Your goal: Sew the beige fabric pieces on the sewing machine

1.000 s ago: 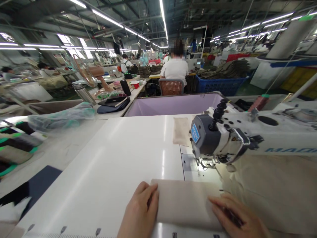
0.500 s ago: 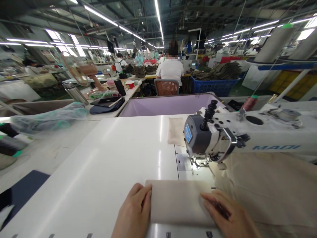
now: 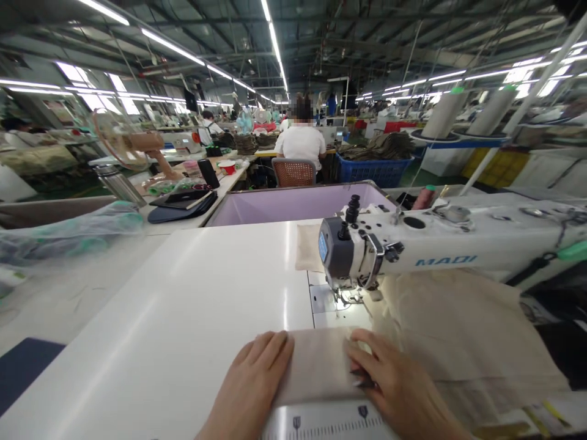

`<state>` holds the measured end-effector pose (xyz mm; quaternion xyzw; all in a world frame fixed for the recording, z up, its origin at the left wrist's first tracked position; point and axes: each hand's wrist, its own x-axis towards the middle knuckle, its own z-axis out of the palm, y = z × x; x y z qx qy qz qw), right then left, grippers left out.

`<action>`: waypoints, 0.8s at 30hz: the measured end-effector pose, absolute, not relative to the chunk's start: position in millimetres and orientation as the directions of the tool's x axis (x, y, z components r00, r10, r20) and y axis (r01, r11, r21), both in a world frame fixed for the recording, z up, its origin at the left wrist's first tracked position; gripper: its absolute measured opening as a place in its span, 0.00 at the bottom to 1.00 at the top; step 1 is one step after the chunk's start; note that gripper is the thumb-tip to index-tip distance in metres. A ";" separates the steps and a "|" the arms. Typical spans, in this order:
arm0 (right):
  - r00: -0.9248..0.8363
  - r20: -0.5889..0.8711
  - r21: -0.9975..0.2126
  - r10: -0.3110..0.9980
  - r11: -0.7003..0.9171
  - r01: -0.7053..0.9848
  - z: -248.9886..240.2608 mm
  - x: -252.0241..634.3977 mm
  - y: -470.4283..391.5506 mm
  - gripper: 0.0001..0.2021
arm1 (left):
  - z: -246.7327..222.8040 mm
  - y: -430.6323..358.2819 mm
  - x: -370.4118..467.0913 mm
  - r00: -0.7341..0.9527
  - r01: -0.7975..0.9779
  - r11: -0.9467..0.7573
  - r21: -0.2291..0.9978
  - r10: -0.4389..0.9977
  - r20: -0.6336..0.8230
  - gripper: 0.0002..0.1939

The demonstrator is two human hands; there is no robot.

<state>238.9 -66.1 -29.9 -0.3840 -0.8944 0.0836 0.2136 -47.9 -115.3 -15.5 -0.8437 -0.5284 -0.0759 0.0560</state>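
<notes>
A beige fabric piece lies folded on the white table in front of the sewing machine. My left hand rests on its left edge, fingers together and pressing down. At the right edge, my right hand grips the fabric between thumb and index finger, and a small dark tool is tucked in its curled fingers. The needle area, lit by a lamp, is just beyond the fabric. A smaller beige piece lies behind the machine head.
More beige cloth is spread right of the machine. A lilac-lined bin stands behind the table. Farther off are a seated person in white, a blue crate and a steel flask.
The view has turned to the right. My left hand now lies flatter over the fabric's edge, and my right hand has come closer to it, with the dark tool now showing.
</notes>
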 end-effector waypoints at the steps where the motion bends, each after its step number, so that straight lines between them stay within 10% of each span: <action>1: -0.634 0.323 -0.277 0.703 0.711 0.647 -29.2 240.7 -64.7 0.24 | -11.1 -110.2 -47.7 0.462 0.886 -0.462 -0.034 0.878 0.126 0.24; 11: -0.514 0.307 -0.333 0.801 0.596 0.731 -24.4 235.1 -62.1 0.07 | 22.6 -54.4 -3.5 0.280 0.960 -0.279 0.036 0.960 -0.022 0.13; 16: -0.499 0.226 -0.422 0.837 0.545 0.724 -21.0 228.1 -65.6 0.09 | 0.5 -48.4 22.1 0.139 0.990 -0.139 0.016 0.990 0.030 0.30; 24: -0.453 0.109 -0.456 0.885 0.449 0.768 -17.8 216.5 -56.6 0.15 | 4.6 18.8 -9.5 0.488 0.858 -0.486 0.167 0.872 0.027 0.21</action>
